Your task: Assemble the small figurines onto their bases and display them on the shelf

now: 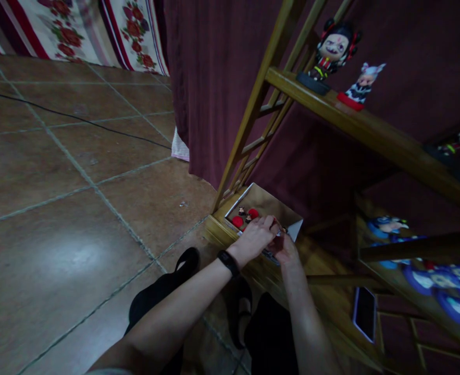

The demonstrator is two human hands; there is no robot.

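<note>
An open cardboard box point(271, 200) sits on the low wooden ledge, with red round bases point(237, 222) and small dark figurines point(248, 217) inside it. Over the box's near side, my left hand point(256, 237), with a black band point(228, 263) on its wrist, has its fingers curled in against my right hand. My right hand point(285, 248) is closed too, its fingertips meeting those of the left. Whatever lies between the fingers is too small and too covered to name.
A wooden shelf rack point(370, 133) rises at the right, bearing a large figurine point(329, 52) and a smaller one on a red base point(358, 88). Blue and white figures point(444, 278) and a phone point(364, 314) are lower right. A black cable point(77, 121) crosses the tiled floor.
</note>
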